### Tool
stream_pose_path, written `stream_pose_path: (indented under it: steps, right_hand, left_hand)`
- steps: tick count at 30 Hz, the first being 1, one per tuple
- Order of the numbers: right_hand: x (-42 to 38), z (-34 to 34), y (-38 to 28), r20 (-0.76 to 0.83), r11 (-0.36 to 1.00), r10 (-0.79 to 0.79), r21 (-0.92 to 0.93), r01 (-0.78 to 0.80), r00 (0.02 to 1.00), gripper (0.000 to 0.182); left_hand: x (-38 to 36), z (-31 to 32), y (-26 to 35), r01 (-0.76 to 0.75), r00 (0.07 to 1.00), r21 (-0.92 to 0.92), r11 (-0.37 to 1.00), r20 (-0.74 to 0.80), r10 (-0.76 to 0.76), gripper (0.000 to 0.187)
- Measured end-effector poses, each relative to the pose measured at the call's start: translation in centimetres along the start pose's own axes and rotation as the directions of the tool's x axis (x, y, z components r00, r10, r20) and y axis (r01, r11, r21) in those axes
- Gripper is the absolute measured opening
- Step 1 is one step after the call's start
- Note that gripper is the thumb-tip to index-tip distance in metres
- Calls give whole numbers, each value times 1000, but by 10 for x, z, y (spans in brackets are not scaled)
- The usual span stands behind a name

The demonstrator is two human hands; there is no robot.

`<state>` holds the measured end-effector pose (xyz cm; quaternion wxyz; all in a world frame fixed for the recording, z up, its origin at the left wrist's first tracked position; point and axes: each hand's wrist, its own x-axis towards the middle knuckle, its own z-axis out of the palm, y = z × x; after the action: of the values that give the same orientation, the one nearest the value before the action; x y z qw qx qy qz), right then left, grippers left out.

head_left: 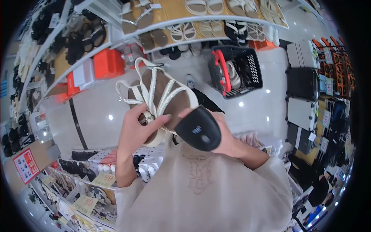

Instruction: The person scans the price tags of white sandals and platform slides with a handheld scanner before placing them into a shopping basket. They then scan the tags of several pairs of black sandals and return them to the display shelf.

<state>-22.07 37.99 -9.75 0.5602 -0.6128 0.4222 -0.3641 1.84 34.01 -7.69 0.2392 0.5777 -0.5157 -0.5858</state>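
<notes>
A pair of white strappy sandals (164,87) with brown insoles is held up in front of my chest. My left hand (135,129) is closed on them near the buckle, its thumb lying across the straps. The second sandal sits partly hidden behind the first. My right hand (226,137) is wrapped around a rounded black object (201,129) with a small pale logo. That object overlaps the sole end of the front sandal, and a fingertip shows at the sole beside it. Most of my right fingers are hidden behind the black object.
A black shopping basket (241,73) with red handles stands on the tiled floor, shoes inside. Shelves of sandals (212,19) curve across the front, with orange boxes (108,63) below. Suitcases (301,83) line the right. Shoe racks with price signs (85,205) stand at lower left.
</notes>
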Motion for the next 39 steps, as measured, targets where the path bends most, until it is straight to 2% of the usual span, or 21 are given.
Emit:
stream_pose_path:
  steps: [2, 5, 8, 9, 13, 16, 18, 20, 21, 22, 24, 27, 28, 30, 31, 32, 34, 35, 36, 38, 39]
  right_hand:
    - [-20, 9, 15, -19, 994, 103, -43, -104, 995, 54]
    - [-44, 9, 23, -45, 983, 126, -130, -131, 991, 54]
    - [-65, 0, 22, -27, 984, 139, -113, -141, 990, 53]
    - [-70, -5, 23, -29, 984, 138, -111, -140, 990, 53]
    - [-93, -40, 24, 83, 982, 139, -137, -127, 987, 52]
    - [-113, -82, 17, 158, 977, 138, -182, -109, 978, 51]
    - [-135, -117, 17, 261, 966, 118, -252, -50, 958, 54]
    - [-159, -152, 19, 260, 969, 124, -240, -61, 958, 53]
    - [-169, -173, 16, 275, 976, 163, -185, -114, 948, 53]
    - [-177, -194, 13, 294, 978, 195, -131, -163, 936, 54]
    - [-186, -236, 16, 318, 982, 176, -122, -144, 932, 53]
    - [-207, -303, 40, 285, 962, 267, -17, -273, 921, 53]
    - [-209, -326, 48, 295, 963, 262, -18, -268, 919, 53]
    - [-214, -364, 65, 153, 963, 269, -67, -261, 951, 42]
    - [-216, -379, 77, 141, 946, 322, -101, -309, 936, 34]
    - [-216, -392, 89, 144, 945, 324, -90, -314, 935, 34]
    - [-213, -412, 111, 15, 859, 506, -101, -502, 862, 27]
    - [-209, -419, 122, -31, 838, 519, -179, -515, 854, 31]
    - [-206, -424, 135, -24, 833, 531, -168, -527, 847, 31]
    - [-199, -433, 161, -188, 860, 406, -251, -444, 894, 35]
    - [-197, -439, 169, -188, 856, 418, -246, -455, 889, 35]
  left_hand:
    - [-12, 10, -18, 92, 995, -38, 995, 51, -90, 31]
    - [-24, 28, -41, 151, 987, -2, 989, 60, -150, 29]
    - [-35, 46, -59, 185, 980, -126, 975, 97, -174, 30]
    - [-38, 50, -56, 191, 976, -79, 978, 118, -181, 30]
    - [-39, 78, -60, 183, 962, -196, 963, 236, -134, 35]
    - [-31, 110, -35, 241, 922, -213, 947, 356, -155, 37]
    - [-25, 137, -20, 228, 914, -219, 949, 385, -130, 36]
    - [-17, 168, -6, 168, 876, -135, 976, 474, -86, 34]
    - [-13, 189, 3, 97, 890, -121, 988, 456, -32, 35]
    - [-8, 208, 11, 94, 892, -126, 988, 450, -27, 35]
    - [11, 242, 33, -93, 864, 199, 976, 503, -20, 36]
    - [44, 312, 58, -144, 908, 211, 967, 416, 44, 35]
    - [56, 335, 61, -140, 922, 239, 961, 384, 39, 38]
    - [81, 377, 57, -88, 935, 193, 977, 355, 13, 35]
    - [97, 396, 52, -115, 942, 233, 966, 335, 31, 34]
    - [114, 412, 45, -139, 947, 273, 952, 317, 48, 34]
    - [150, 445, 24, -116, 956, 237, 964, 290, 44, 34]
    - [171, 459, 16, -70, 960, 285, 956, 279, -13, 34]
    - [190, 474, 7, -22, 961, 330, 944, 267, -71, 34]
    - [227, 503, -15, -93, 972, 419, 903, 236, -10, 34]
    - [246, 519, -42, -121, 977, 466, 876, 213, 21, 33]
